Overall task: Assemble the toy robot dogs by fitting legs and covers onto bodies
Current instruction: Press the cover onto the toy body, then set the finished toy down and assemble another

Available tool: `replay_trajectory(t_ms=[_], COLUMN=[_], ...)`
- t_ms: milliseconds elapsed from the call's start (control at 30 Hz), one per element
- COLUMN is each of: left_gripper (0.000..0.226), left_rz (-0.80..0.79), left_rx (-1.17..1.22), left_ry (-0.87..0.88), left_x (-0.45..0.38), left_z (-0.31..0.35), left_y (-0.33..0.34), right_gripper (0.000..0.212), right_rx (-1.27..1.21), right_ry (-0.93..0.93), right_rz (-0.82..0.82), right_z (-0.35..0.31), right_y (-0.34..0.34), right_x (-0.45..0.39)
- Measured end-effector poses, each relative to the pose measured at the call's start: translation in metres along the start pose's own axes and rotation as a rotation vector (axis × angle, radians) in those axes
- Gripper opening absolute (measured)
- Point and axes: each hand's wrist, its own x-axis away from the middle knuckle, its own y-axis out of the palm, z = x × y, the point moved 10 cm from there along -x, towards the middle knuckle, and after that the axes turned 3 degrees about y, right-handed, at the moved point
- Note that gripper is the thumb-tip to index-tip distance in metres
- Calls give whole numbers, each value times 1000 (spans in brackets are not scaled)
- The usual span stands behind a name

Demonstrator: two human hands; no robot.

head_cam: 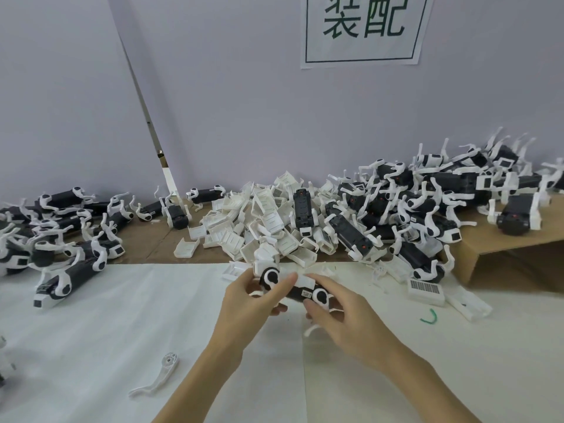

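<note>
your two hands meet over the white counter (91, 331), both clamped on one toy dog body (297, 293), held just above the surface near the front edge of the parts heap. your left hand (253, 300) curls its fingers round the end with a black-and-white leg joint (271, 276), the thumb lying along the top. your right hand (341, 312) grips the other end, fingers wrapped over the second joint (319, 297); a white leg (311, 329) pokes out below that hand.

behind the body lies a heap of white covers (262, 224) on brown cardboard (158, 239). to the right is a tangle of black bodies with legs (427, 203); to the left, a group of assembled dogs (67, 239). a loose white leg (158, 377) lies on the counter near your left forearm. a barcode-labelled white piece (425, 290) and a small green wire (429, 317) lie to your right. a paper sign (366, 29) hangs on the wall.
</note>
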Motion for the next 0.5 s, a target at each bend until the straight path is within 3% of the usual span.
replay_trajectory(t_ms=[100, 200, 267, 333, 400, 500], left_gripper=[66, 75, 74, 68, 60, 42], left_rz=[6, 59, 64, 49, 45, 88], left_rx=[63, 142, 129, 109, 92, 9], left_ry=[-111, -47, -7, -10, -13, 27], left_x=[-4, -9, -9, -8, -6, -7], left_z=[-14, -6, -1, -1, -2, 3], left_y=[2, -8, -11, -9, -7, -11], right_gripper=[34, 52, 68, 84, 87, 71], right_rx=[-101, -587, -1039, -1323, -1229, -979], right_ry=[95, 158, 66, 20, 101, 230], right_rz=[18, 105, 254, 321, 242, 60], right_z=[11, 4, -8, -17, -19, -4], right_y=[-17, -62, -116, -156, -152, -89], right_x=[-6, -27, -42, -54, -64, -69])
